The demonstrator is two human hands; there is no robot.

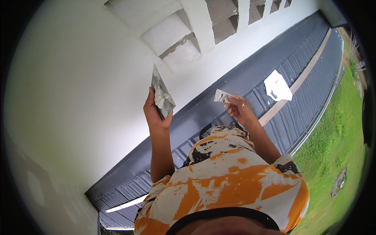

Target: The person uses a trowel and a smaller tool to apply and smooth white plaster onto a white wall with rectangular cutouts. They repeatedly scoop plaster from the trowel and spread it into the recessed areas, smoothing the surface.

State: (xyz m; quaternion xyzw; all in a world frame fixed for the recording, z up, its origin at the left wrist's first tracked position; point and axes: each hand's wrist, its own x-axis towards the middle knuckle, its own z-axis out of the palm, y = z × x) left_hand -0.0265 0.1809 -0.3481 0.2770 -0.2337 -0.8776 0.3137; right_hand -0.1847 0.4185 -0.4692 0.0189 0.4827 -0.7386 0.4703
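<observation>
My left hand (pixel 158 114) is closed round the edge of a flat metal trowel (pixel 159 88), raised close to the white wall. A lump of white putty (pixel 161 98) sits on its face; any handle is hidden. To the right, my right hand (pixel 239 108) grips a small putty knife (pixel 222 96) with white paste smeared on its blade. The two tools are apart. Ahead of the trowel, the white wall (pixel 98 78) has recessed square openings (pixel 178 37), with grey unfinished patches along their inner edges.
Below me slopes a dark grey ribbed metal roof (pixel 305 66). A wooden plank (pixel 306 78) runs along it, with a white open bag or sheet (pixel 278 86) lying against the plank. Beyond the roof's right edge is green grass (pixel 333 137) far below.
</observation>
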